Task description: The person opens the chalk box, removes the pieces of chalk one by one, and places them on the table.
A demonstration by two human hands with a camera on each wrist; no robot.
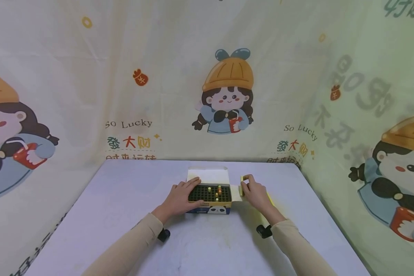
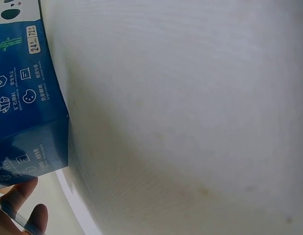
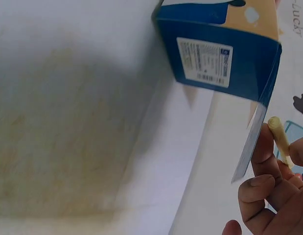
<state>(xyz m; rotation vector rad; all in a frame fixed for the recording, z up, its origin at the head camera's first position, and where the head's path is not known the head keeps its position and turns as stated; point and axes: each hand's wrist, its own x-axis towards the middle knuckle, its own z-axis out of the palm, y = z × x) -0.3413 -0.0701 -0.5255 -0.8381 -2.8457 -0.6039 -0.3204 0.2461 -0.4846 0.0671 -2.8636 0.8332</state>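
An open box [image 1: 201, 210] with a dark, many-holed insert stands on the table, blue with a panda face on its front. Several yellow and orange stick ends rise from holes toward the insert's right side. My left hand [image 1: 180, 196] grips the box's left end, thumb along the front and fingers over the far side; its fingertips show below the blue box [image 2: 24, 93] in the left wrist view. Right of the box, my right hand [image 1: 257, 194] pinches a pale yellow stick [image 3: 279, 136] between thumb and fingers, close to the white side flap [image 3: 249, 147].
The box's white lid [image 1: 208, 175] stands raised at the back. Part of a yellow object [image 1: 270, 198] shows beside my right wrist. A printed cloth [image 1: 172, 115] hangs behind and beside the white table [image 1: 200, 249]. Black wrist devices sit under both wrists.
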